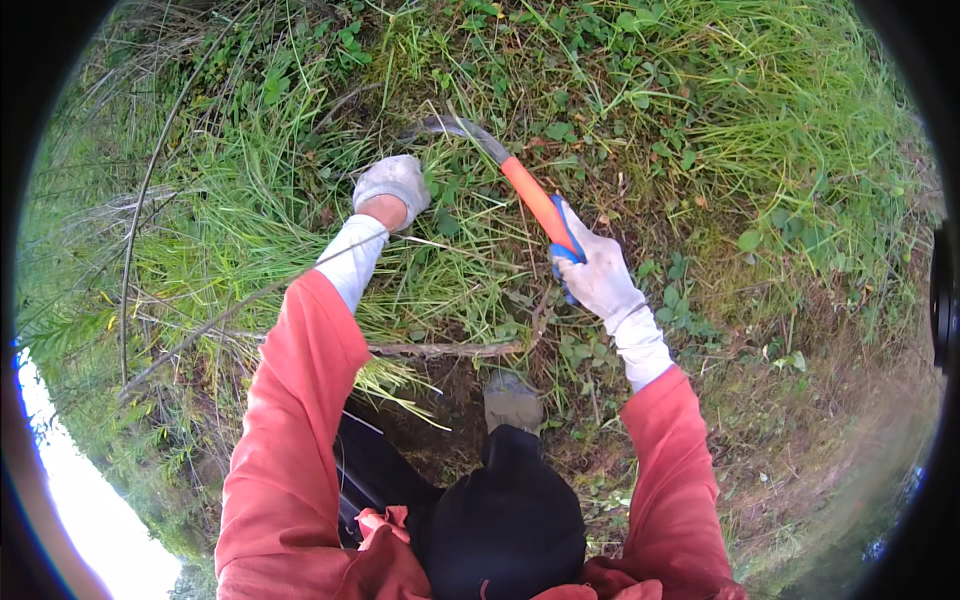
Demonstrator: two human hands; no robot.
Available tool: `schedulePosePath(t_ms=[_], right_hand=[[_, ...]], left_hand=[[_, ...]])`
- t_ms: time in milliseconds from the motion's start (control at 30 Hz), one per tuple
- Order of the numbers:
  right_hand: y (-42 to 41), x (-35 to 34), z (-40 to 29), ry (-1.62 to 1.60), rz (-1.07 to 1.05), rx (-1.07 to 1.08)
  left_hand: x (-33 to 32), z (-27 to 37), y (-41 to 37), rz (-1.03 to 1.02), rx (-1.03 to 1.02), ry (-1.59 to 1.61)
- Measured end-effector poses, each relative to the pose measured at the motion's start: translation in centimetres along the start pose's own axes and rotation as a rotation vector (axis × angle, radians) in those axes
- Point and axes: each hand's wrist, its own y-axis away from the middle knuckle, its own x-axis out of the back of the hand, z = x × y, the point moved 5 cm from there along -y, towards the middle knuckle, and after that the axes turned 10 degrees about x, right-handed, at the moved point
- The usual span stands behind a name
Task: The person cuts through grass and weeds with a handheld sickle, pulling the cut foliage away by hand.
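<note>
My right hand [598, 270], in a pale glove with blue on the palm side, is closed around the orange handle [534, 196] of a sickle. Its curved grey metal blade [471, 131] reaches up and left, low over the ground, and its tip is lost among the stems. Just below and left of that tip, my left hand [391, 187] is curled into a fist in the green grass [281, 217]. The gloved fingers point down and away, so their tips are hidden; grass blades come out around the fist.
A thin bare stem [154, 161] arches up at the left, and another crosses by my left forearm. A woody stick [450, 349] lies across the ground in front of my boot [512, 401]. Low leafy plants [679, 296] and taller grass [795, 135] grow at the right.
</note>
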Motion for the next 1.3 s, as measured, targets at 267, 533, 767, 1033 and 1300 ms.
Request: schedulePosePath(t_ms=[267,533,767,1033,1300], right_hand=[[23.6,-2.5,-5.2,-0.255,-0.111,-0.504],[14.3,-2.3,-5.3,-0.214,0.223,-0.326],[16.9,-3.6,-1.7,-0.049,0.185,-0.351],[10.1,-4.7,-2.1,-0.213,0.06,-0.291],[29.5,-3.2,-3.9,-0.044,-0.058,-0.497]], left_hand=[[-10.2,-5.5,16.7,-0.012,-0.491,-0.371],[-4.3,-2.8,18.4,0.239,-0.402,0.038],[-8.2,2.0,11.8,0.313,-0.203,-0.094],[-4.2,-1.5,11.0,0.193,-0.147,0.348],[-10.4,-18.7,17.7,-0.233,0.296,-0.199]])
